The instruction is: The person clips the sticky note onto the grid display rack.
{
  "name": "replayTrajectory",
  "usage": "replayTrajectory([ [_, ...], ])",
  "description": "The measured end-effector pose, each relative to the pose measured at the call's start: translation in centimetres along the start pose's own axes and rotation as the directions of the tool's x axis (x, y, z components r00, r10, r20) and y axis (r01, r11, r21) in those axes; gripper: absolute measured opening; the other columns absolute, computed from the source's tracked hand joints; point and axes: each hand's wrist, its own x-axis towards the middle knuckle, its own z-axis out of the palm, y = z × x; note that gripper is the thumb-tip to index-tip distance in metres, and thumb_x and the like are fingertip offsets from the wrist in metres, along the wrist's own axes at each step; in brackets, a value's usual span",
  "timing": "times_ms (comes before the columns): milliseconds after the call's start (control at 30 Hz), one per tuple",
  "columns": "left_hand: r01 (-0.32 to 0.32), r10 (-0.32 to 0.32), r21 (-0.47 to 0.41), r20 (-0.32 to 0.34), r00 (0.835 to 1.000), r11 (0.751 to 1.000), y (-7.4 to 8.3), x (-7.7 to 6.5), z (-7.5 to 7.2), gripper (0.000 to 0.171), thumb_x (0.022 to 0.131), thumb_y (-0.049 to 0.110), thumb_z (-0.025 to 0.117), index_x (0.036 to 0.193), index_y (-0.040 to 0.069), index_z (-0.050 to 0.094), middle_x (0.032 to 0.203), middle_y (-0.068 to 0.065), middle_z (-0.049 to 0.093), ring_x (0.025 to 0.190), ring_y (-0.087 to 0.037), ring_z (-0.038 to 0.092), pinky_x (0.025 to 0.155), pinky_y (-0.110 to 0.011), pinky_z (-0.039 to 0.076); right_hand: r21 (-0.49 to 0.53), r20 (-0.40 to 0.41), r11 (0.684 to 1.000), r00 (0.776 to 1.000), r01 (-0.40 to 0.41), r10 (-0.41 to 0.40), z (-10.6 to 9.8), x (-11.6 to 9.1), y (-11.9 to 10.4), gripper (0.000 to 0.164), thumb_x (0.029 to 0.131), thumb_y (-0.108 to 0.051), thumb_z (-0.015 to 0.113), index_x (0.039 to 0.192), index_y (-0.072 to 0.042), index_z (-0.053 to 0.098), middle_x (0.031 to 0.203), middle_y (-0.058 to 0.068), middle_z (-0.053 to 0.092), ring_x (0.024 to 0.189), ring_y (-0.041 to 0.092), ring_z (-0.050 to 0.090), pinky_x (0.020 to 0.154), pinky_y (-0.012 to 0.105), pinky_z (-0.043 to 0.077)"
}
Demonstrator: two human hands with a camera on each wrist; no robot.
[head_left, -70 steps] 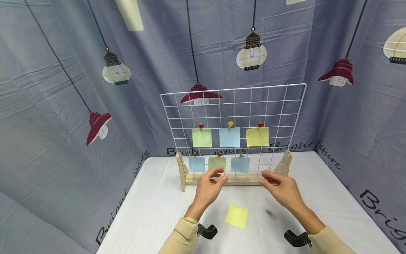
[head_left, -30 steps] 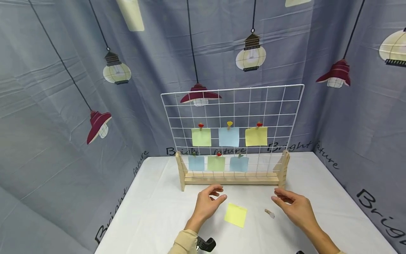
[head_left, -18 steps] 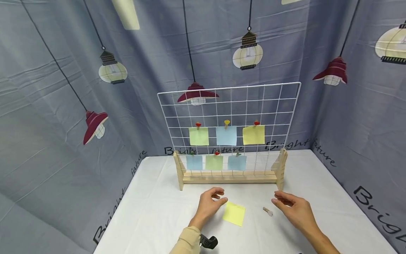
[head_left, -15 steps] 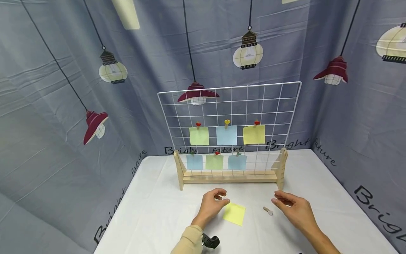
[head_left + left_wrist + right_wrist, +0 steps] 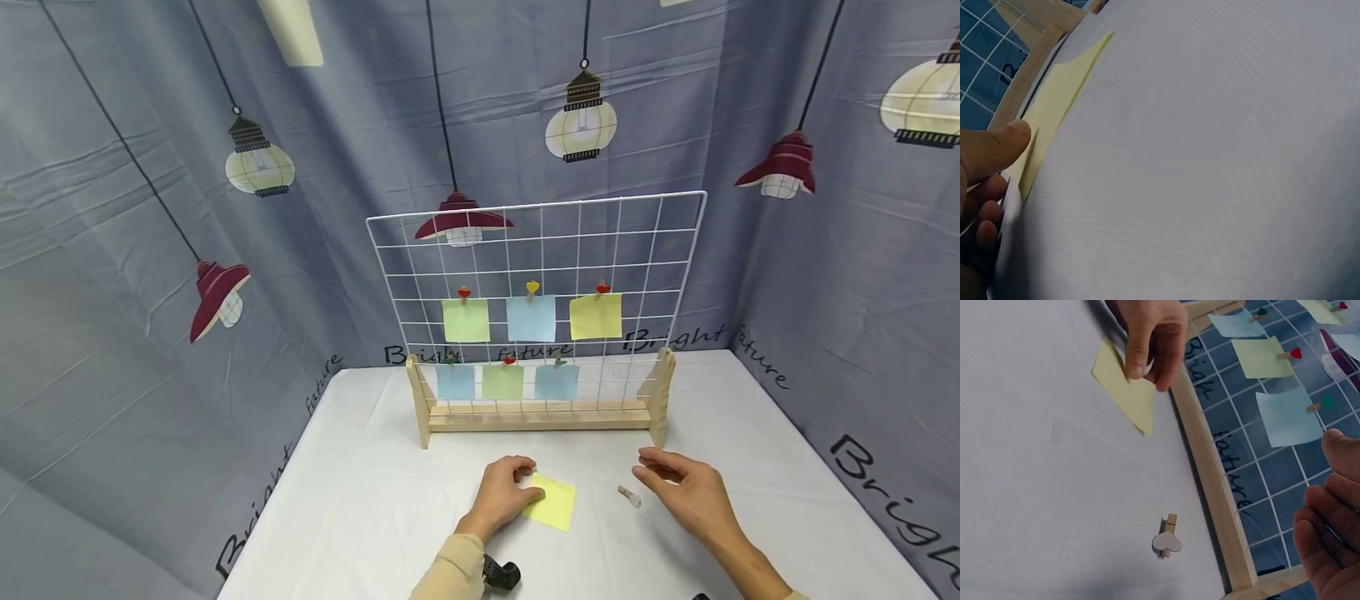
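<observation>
A yellow sticky note [image 5: 552,504] lies on the white table. My left hand [image 5: 501,497] has its thumb on top of the note's left corner and its fingers curled at the edge, pinching it; in the left wrist view the paper [image 5: 1054,100] bends near the thumb. My right hand [image 5: 688,490] is held above the table with loosely curved fingers and nothing in them. To its left lies a small wooden clothespin [image 5: 629,496], which bears a white heart in the right wrist view.
Behind the hands stands a white wire grid [image 5: 558,242] in a wooden base [image 5: 540,419]. Heart-topped clothespins hold two rows of notes on it, among them a yellow note [image 5: 596,317] and a blue note [image 5: 531,320]. A lamp-print curtain [image 5: 315,275] encloses the table.
Both hands came down and back from the grid. The left hand then moved right and down onto the yellow sticky note. Over the last half second the right hand barely moved.
</observation>
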Motion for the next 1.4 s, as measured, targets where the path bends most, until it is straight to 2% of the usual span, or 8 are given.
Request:
replayTrajectory([
  [133,0.007,-0.008,0.037,0.012,1.0,0.999,-0.1,-0.1,0.1,0.033,0.08,0.023,0.089,0.109,0.012,0.077,0.094,0.008,0.067,0.082,-0.003,0.051,0.076,-0.023,0.046,0.0,0.004,1.0,1.0,0.0,0.0,-0.1,-0.1,0.0,0.038,0.09,-0.03,0.082,0.119,-0.007,0.076,0.101,0.006,0.08,0.083,-0.007,0.065,0.068,0.019,0.053],
  [467,0.019,-0.019,0.031,0.013,1.0,0.999,0.1,-0.2,0.0,0.021,0.08,0.021,0.089,0.092,0.012,0.076,0.082,0.01,0.061,0.074,-0.001,0.047,0.071,-0.023,0.043,0.01,0.005,1.0,1.0,-0.012,0.011,0.0,-0.5,0.1,0.037,0.089,-0.029,0.082,0.118,-0.007,0.077,0.099,0.005,0.08,0.082,-0.007,0.065,0.068,0.019,0.053],
  [733,-0.01,0.011,0.036,-0.04,0.999,0.999,0.3,-0.3,0.4,0.013,0.082,0.016,0.087,0.084,0.013,0.075,0.074,0.01,0.062,0.067,0.003,0.046,0.065,-0.019,0.042,0.024,0.005,1.0,1.0,-0.011,0.011,0.3,-0.8,0.4,0.035,0.089,-0.026,0.083,0.117,-0.006,0.077,0.099,0.006,0.08,0.081,-0.008,0.065,0.066,0.017,0.053],
  [1033,0.004,-0.005,-0.012,-0.072,0.997,1.0,0.5,-0.1,0.3,0.007,0.091,0.018,0.079,0.086,0.014,0.077,0.075,0.009,0.064,0.067,0.002,0.046,0.063,-0.019,0.041,0.005,0.07,0.995,0.993,-0.098,0.097,0.6,-0.9,0.5,0.043,0.091,-0.034,0.081,0.123,-0.006,0.074,0.105,0.007,0.079,0.092,0.014,0.073,0.068,0.02,0.053],
  [1267,0.023,-0.029,-0.075,-0.085,0.996,0.997,0.8,-0.3,-0.3,0.006,0.094,0.022,0.077,0.089,0.018,0.076,0.078,0.012,0.067,0.07,0.004,0.052,0.066,-0.019,0.045,0.006,0.068,0.994,0.992,-0.108,0.108,1.0,-1.1,1.1,0.044,0.091,-0.037,0.08,0.123,-0.006,0.075,0.104,0.006,0.079,0.087,0.006,0.072,0.071,0.018,0.054],
  [1400,0.007,-0.02,-0.114,-0.112,0.994,0.993,1.1,-0.6,-1.0,0.006,0.094,0.022,0.076,0.09,0.018,0.076,0.081,0.011,0.071,0.073,0.004,0.057,0.068,-0.019,0.049,0.01,0.078,0.992,0.989,-0.129,0.127,1.2,-1.2,1.8,0.046,0.092,-0.038,0.079,0.124,-0.006,0.074,0.106,0.007,0.079,0.086,0.0,0.07,0.073,0.016,0.054],
])
